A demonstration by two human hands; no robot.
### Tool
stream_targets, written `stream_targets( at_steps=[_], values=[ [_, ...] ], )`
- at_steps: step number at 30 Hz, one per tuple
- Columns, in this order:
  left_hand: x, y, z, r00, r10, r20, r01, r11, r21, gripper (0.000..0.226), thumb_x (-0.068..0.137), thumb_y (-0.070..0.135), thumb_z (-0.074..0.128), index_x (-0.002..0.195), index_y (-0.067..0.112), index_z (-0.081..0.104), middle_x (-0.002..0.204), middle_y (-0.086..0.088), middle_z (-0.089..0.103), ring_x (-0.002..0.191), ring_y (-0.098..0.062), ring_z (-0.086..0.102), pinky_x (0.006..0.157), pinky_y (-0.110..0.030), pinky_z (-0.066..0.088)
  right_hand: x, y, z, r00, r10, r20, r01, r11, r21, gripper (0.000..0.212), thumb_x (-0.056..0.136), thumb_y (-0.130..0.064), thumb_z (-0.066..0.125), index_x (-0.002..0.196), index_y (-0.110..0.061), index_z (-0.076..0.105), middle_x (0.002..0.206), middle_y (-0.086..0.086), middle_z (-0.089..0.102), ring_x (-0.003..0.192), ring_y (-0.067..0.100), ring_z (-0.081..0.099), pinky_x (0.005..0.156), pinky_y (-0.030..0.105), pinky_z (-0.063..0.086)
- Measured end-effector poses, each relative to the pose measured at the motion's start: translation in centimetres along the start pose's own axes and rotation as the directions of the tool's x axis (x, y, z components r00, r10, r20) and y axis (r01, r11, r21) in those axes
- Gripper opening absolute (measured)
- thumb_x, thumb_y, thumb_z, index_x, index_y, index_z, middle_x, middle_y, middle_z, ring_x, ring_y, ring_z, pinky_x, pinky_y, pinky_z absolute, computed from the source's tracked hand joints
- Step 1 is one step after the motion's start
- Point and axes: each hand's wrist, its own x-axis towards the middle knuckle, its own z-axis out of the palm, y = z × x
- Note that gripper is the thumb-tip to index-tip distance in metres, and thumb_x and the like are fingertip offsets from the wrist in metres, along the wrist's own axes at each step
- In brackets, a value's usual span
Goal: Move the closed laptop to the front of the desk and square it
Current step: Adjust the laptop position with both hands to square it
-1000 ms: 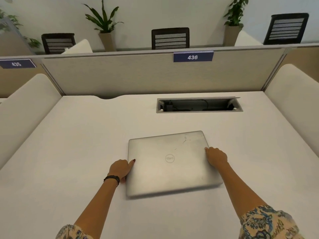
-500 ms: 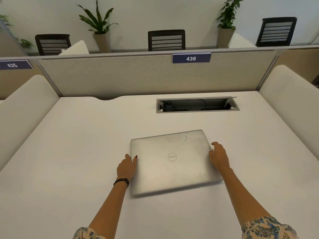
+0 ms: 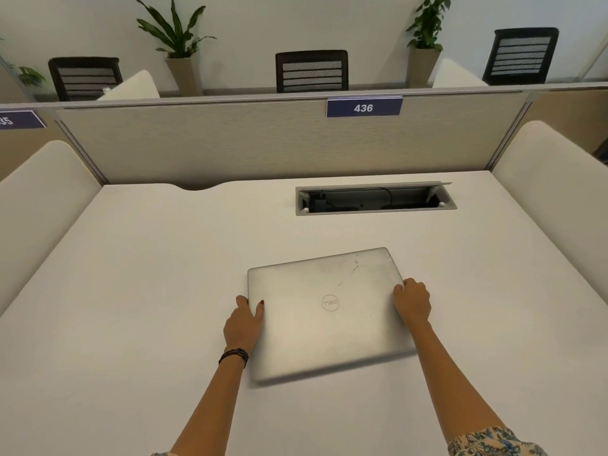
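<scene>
A closed silver laptop (image 3: 325,311) lies lid-up on the white desk (image 3: 131,291), near the middle and turned slightly, its right side farther back than its left. My left hand (image 3: 242,324) grips its left edge, thumb on the lid. My right hand (image 3: 413,299) clasps the right edge with curled fingers. The near edge of the laptop looks blurred.
An open cable tray (image 3: 375,199) is recessed in the desk behind the laptop. A beige partition (image 3: 230,146) with a "436" label (image 3: 364,107) closes the back. Cream side dividers (image 3: 556,192) flank the desk. Chairs and potted plants stand beyond.
Both hands shifted forward along the laptop's sides and closed on its edges. The laptop has barely moved on the desk.
</scene>
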Motion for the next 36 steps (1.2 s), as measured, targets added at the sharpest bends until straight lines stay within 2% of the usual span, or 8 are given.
stream_targets(
  at_steps=[4, 6, 8, 14, 21, 24, 31, 36],
  values=[
    [0.9, -0.8, -0.2, 0.997, -0.033, 0.065, 0.037, 0.997, -0.069, 0.033, 0.093, 0.040, 0.048, 0.087, 0.008, 0.043, 0.075, -0.003, 0.052, 0.074, -0.026, 0.050, 0.065, -0.029, 0.038, -0.2, 0.3, 0.6, 0.998, -0.025, -0.058, 0.022, 0.998, -0.056, 0.034, 0.095, -0.018, 0.039, 0.113, 0.006, 0.055, 0.116, 0.025, 0.052, 0.109, 0.039, 0.049, 0.085, 0.046, 0.046],
    [1.6, -1.2, -0.5, 0.990, -0.078, 0.116, 0.087, 0.994, -0.069, 0.044, 0.092, 0.043, 0.048, 0.061, 0.014, 0.036, 0.063, 0.001, 0.045, 0.067, -0.024, 0.046, 0.061, -0.028, 0.035, -0.2, 0.5, 0.8, 0.996, -0.031, -0.084, 0.026, 0.998, -0.058, 0.034, 0.095, -0.019, 0.039, 0.109, 0.007, 0.056, 0.113, 0.025, 0.053, 0.106, 0.040, 0.050, 0.082, 0.046, 0.047],
    [2.3, -1.5, -0.7, 0.983, -0.117, 0.140, 0.125, 0.991, -0.052, 0.053, 0.092, 0.046, 0.047, 0.052, 0.015, 0.030, 0.057, 0.000, 0.045, 0.060, -0.023, 0.046, 0.062, -0.029, 0.038, -0.2, 0.3, 0.8, 0.996, -0.025, -0.090, 0.019, 0.998, -0.061, 0.035, 0.095, -0.021, 0.040, 0.109, 0.007, 0.056, 0.113, 0.026, 0.053, 0.105, 0.041, 0.051, 0.082, 0.046, 0.047],
    [2.2, -0.9, -0.7, 0.986, -0.037, 0.160, 0.025, 0.997, 0.075, 0.047, 0.097, 0.043, 0.036, 0.059, 0.016, 0.031, 0.062, 0.001, 0.043, 0.071, -0.025, 0.049, 0.066, -0.029, 0.037, 1.3, 0.8, 0.2, 1.000, 0.022, -0.019, -0.020, 0.996, 0.085, 0.036, 0.090, -0.027, 0.054, 0.101, 0.006, 0.063, 0.108, 0.024, 0.064, 0.101, 0.040, 0.059, 0.078, 0.037, 0.047],
    [2.1, -0.9, -0.5, 0.997, 0.002, 0.080, -0.007, 0.998, 0.065, 0.051, 0.096, 0.046, 0.038, 0.055, 0.016, 0.028, 0.055, 0.001, 0.041, 0.060, -0.023, 0.045, 0.055, -0.028, 0.032, 2.0, 0.6, 0.0, 0.997, 0.066, 0.026, -0.069, 0.985, 0.161, 0.024, 0.087, -0.023, 0.061, 0.084, 0.001, 0.064, 0.086, 0.023, 0.064, 0.099, 0.042, 0.063, 0.078, 0.040, 0.048],
    [2.4, -0.8, -0.6, 0.998, 0.009, 0.064, -0.013, 0.998, 0.063, 0.052, 0.095, 0.046, 0.038, 0.054, 0.016, 0.028, 0.054, 0.001, 0.041, 0.058, -0.023, 0.045, 0.053, -0.028, 0.031, 2.0, 0.8, 0.3, 0.997, 0.076, 0.001, -0.075, 0.984, 0.160, 0.035, 0.088, -0.024, 0.061, 0.100, 0.008, 0.066, 0.104, 0.024, 0.069, 0.102, 0.040, 0.062, 0.081, 0.037, 0.047],
    [3.2, -0.6, -0.6, 0.997, 0.046, 0.060, -0.053, 0.991, 0.120, 0.052, 0.098, 0.044, 0.035, 0.054, 0.016, 0.028, 0.054, 0.002, 0.040, 0.057, -0.020, 0.043, 0.053, -0.028, 0.031, 2.2, 0.9, 0.6, 0.998, 0.069, -0.005, -0.068, 0.987, 0.145, 0.029, 0.088, -0.026, 0.060, 0.092, 0.002, 0.067, 0.101, 0.023, 0.069, 0.098, 0.040, 0.063, 0.077, 0.037, 0.047],
    [3.4, -0.5, -0.7, 0.994, 0.077, 0.083, -0.090, 0.983, 0.162, 0.052, 0.099, 0.043, 0.031, 0.054, 0.017, 0.030, 0.055, 0.003, 0.041, 0.063, -0.023, 0.048, 0.061, -0.029, 0.037, 2.6, 1.2, 1.1, 0.998, 0.058, 0.000, -0.058, 0.992, 0.114, 0.027, 0.088, -0.028, 0.058, 0.073, -0.007, 0.049, 0.078, 0.017, 0.056, 0.075, 0.031, 0.056, 0.064, 0.031, 0.036]
  ],
)
